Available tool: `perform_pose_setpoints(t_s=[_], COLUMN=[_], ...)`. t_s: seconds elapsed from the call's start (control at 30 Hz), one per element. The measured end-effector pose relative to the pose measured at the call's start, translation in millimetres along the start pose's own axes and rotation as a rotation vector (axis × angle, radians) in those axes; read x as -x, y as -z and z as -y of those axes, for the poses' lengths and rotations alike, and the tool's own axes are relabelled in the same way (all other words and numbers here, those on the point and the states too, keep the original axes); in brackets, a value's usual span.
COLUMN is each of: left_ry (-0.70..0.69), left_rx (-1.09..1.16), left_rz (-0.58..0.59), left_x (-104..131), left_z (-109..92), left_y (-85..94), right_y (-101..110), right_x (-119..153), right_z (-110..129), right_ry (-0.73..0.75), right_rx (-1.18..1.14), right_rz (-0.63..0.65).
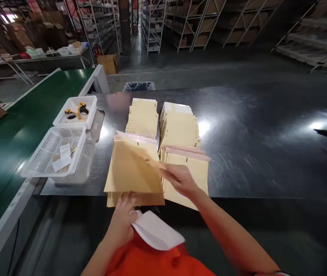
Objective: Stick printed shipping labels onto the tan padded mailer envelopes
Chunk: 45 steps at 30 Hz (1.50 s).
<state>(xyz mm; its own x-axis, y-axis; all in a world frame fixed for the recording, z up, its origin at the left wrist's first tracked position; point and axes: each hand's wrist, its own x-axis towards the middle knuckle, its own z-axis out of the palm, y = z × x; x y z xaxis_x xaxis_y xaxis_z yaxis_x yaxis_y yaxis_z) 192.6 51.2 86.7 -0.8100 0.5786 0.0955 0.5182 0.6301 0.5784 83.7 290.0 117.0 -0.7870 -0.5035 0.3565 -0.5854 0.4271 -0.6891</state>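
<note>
Two rows of tan envelopes lie on the dark metal table, a left stack [134, 166] and a right stack [199, 172]. My right hand [180, 178] is closed on a tan envelope [144, 155], blurred and held at a slant over the left stack. At the left stack's near edge, my left hand [124, 216] has its fingers against the envelopes and pinches white paper [159, 230], which hangs in front of my red top. Further back are more fanned envelopes, left [143, 117] and right [179, 128].
Left of the envelopes, one white basket [79, 174] holds paper slips and another [91, 120] holds tape dispensers. A green conveyor [10, 142] runs along the left. A lined bin [138, 86] stands behind the table [244, 153]. Dark objects lie at the far right.
</note>
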Motion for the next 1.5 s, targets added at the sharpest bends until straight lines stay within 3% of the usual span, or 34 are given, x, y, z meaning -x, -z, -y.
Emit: perform_pose_setpoints(t_s=[0.1,0.13,0.2,0.3,0.4,0.47,0.53,0.67,0.83,0.93,1.0,1.17,1.23,1.37,1.5], left_ry=[0.026,0.019,0.021,0.096,0.024,-0.007,0.038,0.121,0.204,0.148,0.111,0.119,0.122,0.108,0.065], left_rx=[-0.073,-0.067,-0.055,-0.134,-0.298,-0.383,-0.446,-0.489,-0.383,-0.289,-0.241,-0.207,-0.208,-0.209,-0.311], left_rz=[0.010,0.009,-0.004,-0.104,-0.189,-0.203,-0.192,-0.086,-0.094,-0.130,-0.154,-0.175,-0.184,-0.203,-0.230], left_x=[-7,-5,2,4,-18,-40,-60,-83,-83,-67,-49,3,14,13,5], left_z=[25,30,36,32,29,32,38,55,76,83,86,94,96,98,100], left_y=[-19.5,-24.1,-27.9,-19.8,-3.9,4.5,8.1,1.3,-12.0,-17.8,-24.0,-42.6,-45.9,-47.6,-50.6], right_y=[46,54,53,16,-38,-68,-88,-95,-67,-46,-37,-42,-48,-53,-54], right_x=[35,52,88,147,199,221,231,227,222,209,184,72,23,-42,-57], right_z=[2,-3,-25,-76,-120,-134,-137,-142,-171,-177,-169,-133,-127,-128,-124], right_ry=[0.007,0.041,0.055,-0.143,-0.273,-0.335,-0.405,-0.520,-0.631,-0.712,-0.757,-0.765,-0.771,-0.767,-0.746], right_rx=[0.258,0.355,0.535,0.748,0.789,0.782,0.802,0.862,0.802,0.633,0.493,-0.157,-0.294,-0.136,0.038], right_rz=[-0.456,-0.536,-0.564,-0.391,-0.093,0.053,0.119,0.183,0.269,0.239,0.159,-0.317,-0.381,-0.294,-0.255])
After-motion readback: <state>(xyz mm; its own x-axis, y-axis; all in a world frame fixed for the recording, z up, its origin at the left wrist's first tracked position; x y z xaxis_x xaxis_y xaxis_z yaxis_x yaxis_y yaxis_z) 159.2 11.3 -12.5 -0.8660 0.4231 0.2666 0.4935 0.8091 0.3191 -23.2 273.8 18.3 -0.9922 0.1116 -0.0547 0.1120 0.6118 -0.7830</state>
